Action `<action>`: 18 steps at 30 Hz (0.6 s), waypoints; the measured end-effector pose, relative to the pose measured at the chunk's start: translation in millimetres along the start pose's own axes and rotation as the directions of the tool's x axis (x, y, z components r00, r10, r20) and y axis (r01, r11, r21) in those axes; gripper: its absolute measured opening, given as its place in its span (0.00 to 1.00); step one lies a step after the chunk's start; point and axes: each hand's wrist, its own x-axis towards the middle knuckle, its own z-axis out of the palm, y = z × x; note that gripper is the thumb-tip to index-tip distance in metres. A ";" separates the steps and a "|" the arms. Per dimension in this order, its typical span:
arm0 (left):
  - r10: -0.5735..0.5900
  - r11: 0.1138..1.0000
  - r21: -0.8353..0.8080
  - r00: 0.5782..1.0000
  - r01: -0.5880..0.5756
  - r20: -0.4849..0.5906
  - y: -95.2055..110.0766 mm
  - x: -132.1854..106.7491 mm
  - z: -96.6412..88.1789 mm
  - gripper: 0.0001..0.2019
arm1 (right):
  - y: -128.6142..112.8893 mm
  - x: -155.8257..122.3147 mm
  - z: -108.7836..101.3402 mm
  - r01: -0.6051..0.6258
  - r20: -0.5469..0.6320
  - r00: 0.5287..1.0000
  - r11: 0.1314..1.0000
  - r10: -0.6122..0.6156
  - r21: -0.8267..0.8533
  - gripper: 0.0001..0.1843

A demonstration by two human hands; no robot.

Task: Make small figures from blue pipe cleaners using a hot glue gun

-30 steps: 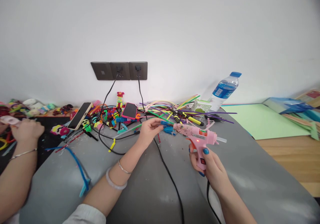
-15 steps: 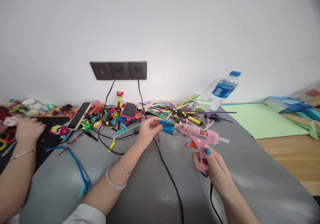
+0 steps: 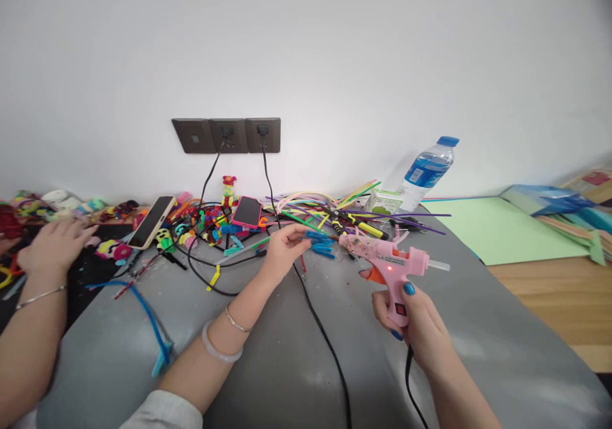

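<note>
Between the fingertips of my left hand (image 3: 285, 250) is a bent blue pipe cleaner piece (image 3: 321, 244), its strands sticking out to the right. My right hand (image 3: 415, 317) is wrapped round the handle of a pink hot glue gun (image 3: 393, 260), a finger at its orange trigger (image 3: 375, 276). A small light glows on the gun, and a clear glue stick (image 3: 438, 265) pokes from its back. The nozzle points left, close to the blue piece; whether they touch I cannot tell. On the grey table (image 3: 268, 352), a long blue pipe cleaner (image 3: 148, 314) lies left of my arm.
Pipe cleaners (image 3: 306, 203), pliers (image 3: 368, 226), a pink-edged phone (image 3: 247, 212) and small figures line the wall. A water bottle (image 3: 428, 171) leans at the back right beside green paper (image 3: 516, 231). Black cords (image 3: 325, 333) cross the table. Another person's hand (image 3: 55, 247) is at left.
My right hand has drawn the glue gun slightly right, away from the blue piece. My left hand stays nearly still. The other person's hand has opened out, and the pale object by it is gone from view.
</note>
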 end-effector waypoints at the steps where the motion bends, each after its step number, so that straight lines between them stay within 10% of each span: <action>1: 0.001 1.000 -0.001 1.000 -0.001 -0.002 0.3 0.0 0.2 0.11 | -0.2 0.1 0.0 0.000 0.008 1.000 1.000 0.000 -0.012 0.28; 18: -0.002 0.998 -0.068 0.992 -0.006 -0.123 0.4 4.8 -7.7 0.13 | 12.3 -0.1 -26.0 0.082 -0.188 0.973 0.960 -0.135 -0.267 0.27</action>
